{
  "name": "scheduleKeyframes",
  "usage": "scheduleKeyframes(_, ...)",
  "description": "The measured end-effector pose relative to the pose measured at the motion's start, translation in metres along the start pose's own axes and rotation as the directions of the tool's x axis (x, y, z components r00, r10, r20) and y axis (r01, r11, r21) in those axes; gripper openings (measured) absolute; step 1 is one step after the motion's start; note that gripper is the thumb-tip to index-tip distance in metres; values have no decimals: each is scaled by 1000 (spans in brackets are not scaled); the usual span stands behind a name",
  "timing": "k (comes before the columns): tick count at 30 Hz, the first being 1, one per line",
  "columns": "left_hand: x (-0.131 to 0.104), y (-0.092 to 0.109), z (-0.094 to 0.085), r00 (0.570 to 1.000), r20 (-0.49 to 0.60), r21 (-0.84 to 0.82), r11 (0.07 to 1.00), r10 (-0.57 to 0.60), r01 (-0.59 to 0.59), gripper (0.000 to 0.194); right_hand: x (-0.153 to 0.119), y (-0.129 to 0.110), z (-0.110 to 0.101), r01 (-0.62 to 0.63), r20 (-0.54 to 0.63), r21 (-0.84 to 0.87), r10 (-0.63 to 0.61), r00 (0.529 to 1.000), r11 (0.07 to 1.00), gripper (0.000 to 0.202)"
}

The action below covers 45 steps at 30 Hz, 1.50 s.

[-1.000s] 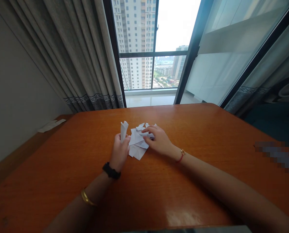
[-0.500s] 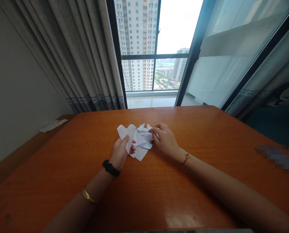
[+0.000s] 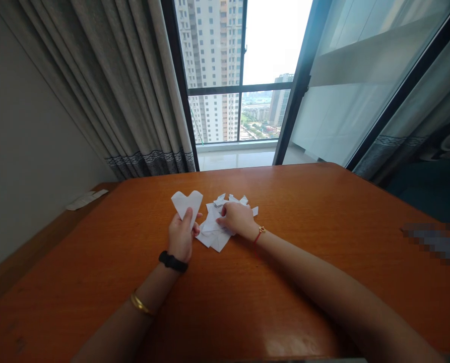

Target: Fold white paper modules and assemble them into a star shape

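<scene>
A white paper heart (image 3: 187,201) stands upright in my left hand (image 3: 181,239), its lower point pinched between the thumb and fingers. To the right of it lies a loose pile of white paper pieces (image 3: 213,232), some folded and some small cut scraps. My right hand (image 3: 240,218) reaches over the pile from the right, its fingers curled and the thumb and fingertips down against the paper. What those fingers grip, if anything, is hidden beneath the hand.
Both arms rest above a brown wooden table (image 3: 304,201). A blurred-out object (image 3: 436,244) lies near its right edge. On a ledge at the left is a whitish flat item (image 3: 86,199). Behind the table are a grey curtain (image 3: 141,101) and a window (image 3: 240,91).
My left hand has moved left with the paper heart, away from the pile. My right hand has shifted left from the pile's right side to over its middle.
</scene>
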<state>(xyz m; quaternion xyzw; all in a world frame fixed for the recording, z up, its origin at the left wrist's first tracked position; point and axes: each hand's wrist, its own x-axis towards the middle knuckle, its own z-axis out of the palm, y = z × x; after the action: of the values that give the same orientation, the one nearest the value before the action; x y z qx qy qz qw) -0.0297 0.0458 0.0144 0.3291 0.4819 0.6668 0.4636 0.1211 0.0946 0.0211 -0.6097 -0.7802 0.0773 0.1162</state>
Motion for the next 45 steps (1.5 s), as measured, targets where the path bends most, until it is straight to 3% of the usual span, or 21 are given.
scheduleKeyframes(5, 0, 0, 1, 996, -65, -40, 998, 55, -58, 16, -7, 6, 2, -37, -6, 4, 37, 999, 999, 59)
scheduleKeyframes(11, 5, -4, -3, 999, -28, -6, 999, 39, -39, 20, -5, 8, 5, -48, 28, 124, 45, 999, 991, 39)
scheduleKeyframes(15, 7, -7, -5, 999, 36, 36, 999, 25, -27, 31, -9, 5, 9, -41, 1, 143, 41, 999, 989, 44)
scheduleKeyframes(18, 7, -7, -6, 998, 60, 47, 999, -24, 21, 28, -10, 1, 9, -66, 24, 252, 62, 998, 966, 38)
scheduleKeyframes(23, 7, -2, -7, 996, 84, 50, 998, -35, 31, 20, 2, 16, -22, -60, -13, 444, 74, 997, 894, 18)
scheduleKeyframes(25, 6, 0, -6, 993, 114, 91, 996, -32, 22, 20, 4, 29, -45, 5, -91, 595, 61, 994, 804, 25)
scheduleKeyframes(27, 2, 2, -4, 972, 211, 151, 986, -104, 73, 23, 2, 39, -67, 127, -146, 835, -7, 989, 535, 33)
scheduleKeyframes(29, -3, 4, -3, 906, 343, 192, 962, -249, 192, 27, -4, 43, -84, 171, -118, 910, -160, 980, 377, 37)
scheduleKeyframes(30, -5, 5, -2, 853, 407, 202, 943, -327, 265, 28, -8, 42, -89, 181, -77, 894, -258, 963, 409, 35)
scheduleKeyframes(33, -12, 7, -1, 680, 558, 230, 876, -475, 423, 27, -18, 33, -94, 326, 61, 641, -470, 880, 695, 18)
scheduleKeyframes(35, -15, 9, -1, 581, 626, 269, 843, -521, 466, 26, -22, 24, -91, 437, 94, 406, -512, 854, 803, 12)
scheduleKeyframes(37, -18, 11, -1, 510, 656, 311, 815, -557, 490, 29, -23, 17, -84, 464, 73, 252, -495, 866, 849, 13)
scheduleKeyframes(38, -19, 12, -1, 494, 661, 320, 807, -566, 496, 33, -22, 14, -81, 460, 55, 215, -481, 875, 862, 14)
scheduleKeyframes(40, -20, 12, 0, 506, 664, 303, 817, -551, 491, 41, -21, 10, -74, 448, 28, 187, -460, 887, 874, 15)
scheduleKeyframes(43, -22, 11, 1, 557, 676, 238, 858, -483, 455, 45, -19, 10, -71, 441, 11, 193, -451, 892, 877, 15)
scheduleKeyframes(45, -20, 10, 1, 625, 658, 185, 895, -420, 407, 38, -17, 15, -74, 437, -65, 232, -434, 898, 869, 21)
